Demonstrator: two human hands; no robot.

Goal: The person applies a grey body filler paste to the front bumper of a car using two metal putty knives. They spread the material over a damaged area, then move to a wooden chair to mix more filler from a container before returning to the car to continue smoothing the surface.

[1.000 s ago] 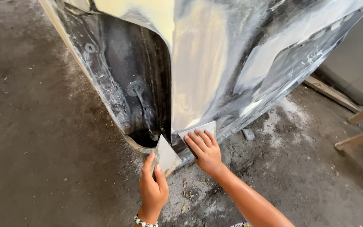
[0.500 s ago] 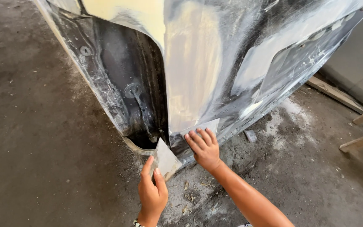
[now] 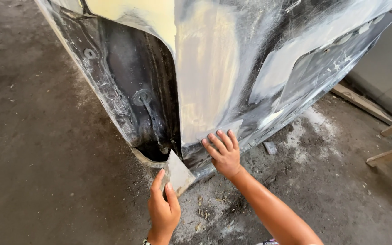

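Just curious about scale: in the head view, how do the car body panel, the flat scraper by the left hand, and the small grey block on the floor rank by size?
1. Car body panel, by far.
2. Flat scraper.
3. Small grey block; it lies farther from the camera, so it may look smaller than it is.

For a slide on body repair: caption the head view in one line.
Right hand presses sandpaper against a filler-coated car panel while the left hand holds a flat spreader.
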